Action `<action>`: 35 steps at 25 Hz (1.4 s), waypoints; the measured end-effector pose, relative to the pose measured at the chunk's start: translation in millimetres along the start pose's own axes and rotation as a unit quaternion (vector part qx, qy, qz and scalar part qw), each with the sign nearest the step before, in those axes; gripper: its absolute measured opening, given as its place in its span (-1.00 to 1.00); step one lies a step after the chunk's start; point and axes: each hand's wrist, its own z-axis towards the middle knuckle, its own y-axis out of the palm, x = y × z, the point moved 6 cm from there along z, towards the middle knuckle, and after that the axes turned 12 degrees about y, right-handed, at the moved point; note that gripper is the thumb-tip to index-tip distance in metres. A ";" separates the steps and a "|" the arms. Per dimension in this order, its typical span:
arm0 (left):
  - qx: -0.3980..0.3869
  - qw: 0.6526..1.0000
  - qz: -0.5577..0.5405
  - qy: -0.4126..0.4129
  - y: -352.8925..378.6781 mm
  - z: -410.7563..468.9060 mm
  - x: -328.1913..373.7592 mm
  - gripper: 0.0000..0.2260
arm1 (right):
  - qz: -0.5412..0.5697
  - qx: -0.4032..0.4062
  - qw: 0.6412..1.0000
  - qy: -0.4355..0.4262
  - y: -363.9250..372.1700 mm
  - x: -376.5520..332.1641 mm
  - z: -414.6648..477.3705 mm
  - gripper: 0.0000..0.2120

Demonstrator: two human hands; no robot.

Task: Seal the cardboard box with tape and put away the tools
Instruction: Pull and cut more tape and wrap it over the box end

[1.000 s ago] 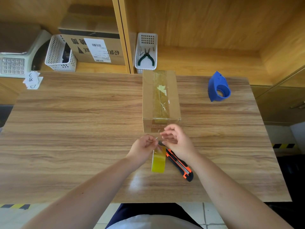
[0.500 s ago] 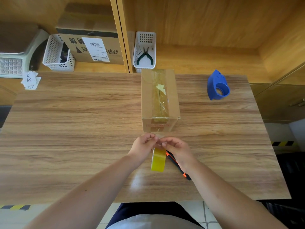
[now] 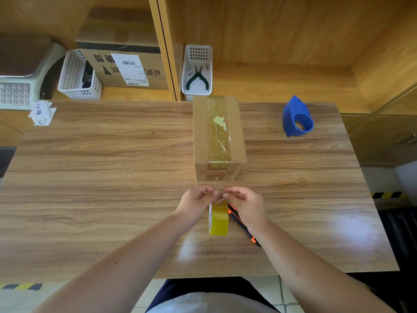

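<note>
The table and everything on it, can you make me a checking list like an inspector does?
Surface: wooden table, bare across its left side.
Job's things: cardboard box, tape already along its top seam; yellow tape roll standing on edge; orange-black utility knife lying beside it; blue tape dispenser at far right.
Clutter: paper slips at the far left corner.
Grippers: left hand and right hand pinch the tape's loose end above the roll.
Cables: nothing seen.
Surroundings: shelf with two white baskets, pliers in one, a labelled carton, a scale.
</note>
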 end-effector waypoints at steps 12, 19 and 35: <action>-0.028 0.998 0.053 0.018 -4.7 -7.7 8.0 -0.55 | -0.074 -0.017 0.996 -0.045 2.1 2.9 -1.9 -0.83; -0.023 0.995 0.090 0.029 -5.4 -8.3 7.8 -0.85 | -0.089 -0.030 0.995 -0.022 4.4 -4.1 -2.6 -0.90; -0.059 0.987 0.150 0.004 0.6 -12.3 -10.2 -0.31 | -0.233 -0.039 0.972 -0.009 27.8 -20.6 8.0 -0.93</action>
